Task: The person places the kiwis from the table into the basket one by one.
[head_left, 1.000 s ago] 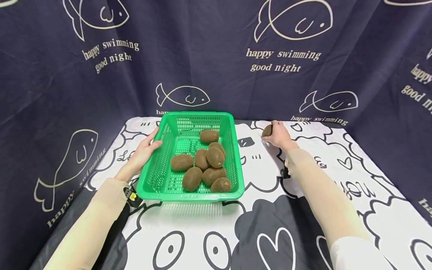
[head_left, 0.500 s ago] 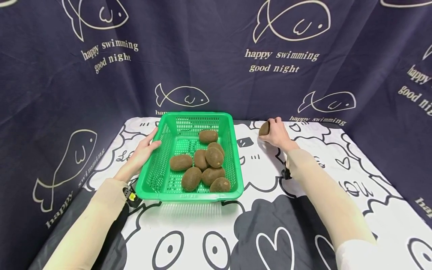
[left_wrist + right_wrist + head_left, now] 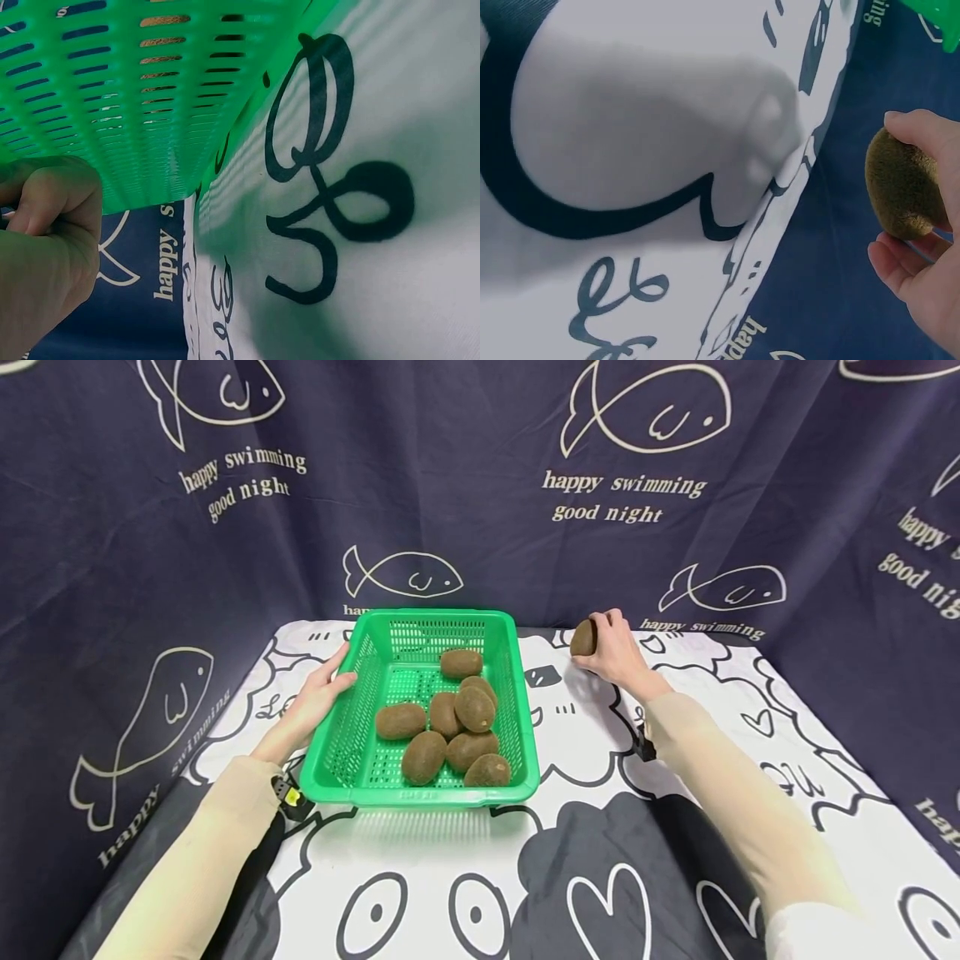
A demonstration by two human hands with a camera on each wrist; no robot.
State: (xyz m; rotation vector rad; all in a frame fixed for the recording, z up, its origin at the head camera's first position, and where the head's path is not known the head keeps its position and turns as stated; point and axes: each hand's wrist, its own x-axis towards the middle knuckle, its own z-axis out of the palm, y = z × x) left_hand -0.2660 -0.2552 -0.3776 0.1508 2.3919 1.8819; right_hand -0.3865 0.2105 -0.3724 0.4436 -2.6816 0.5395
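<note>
A green plastic basket (image 3: 352,795) with slotted walls stands left of the middle of the table, with several brown kiwis (image 3: 423,758) in it. My left hand (image 3: 311,700) grips the basket's left rim; in the left wrist view its fingers (image 3: 56,191) are curled against the slotted wall (image 3: 135,161). Right of the basket, near the table's back edge, my right hand (image 3: 618,650) holds one fuzzy kiwi (image 3: 583,638) between thumb and fingers. The right wrist view shows this kiwi (image 3: 901,187) lifted off the cloth, its far side hidden by the hand.
A white cloth (image 3: 420,852) with black drawings covers the table. Behind it and at both sides hangs a dark blue curtain (image 3: 510,568) with white fish. The basket's right wall (image 3: 525,718) stands between the held kiwi and the kiwis inside.
My right hand has risen a little and shifted slightly left with the kiwi, lifting it from the table. The left hand and the basket have stayed in place.
</note>
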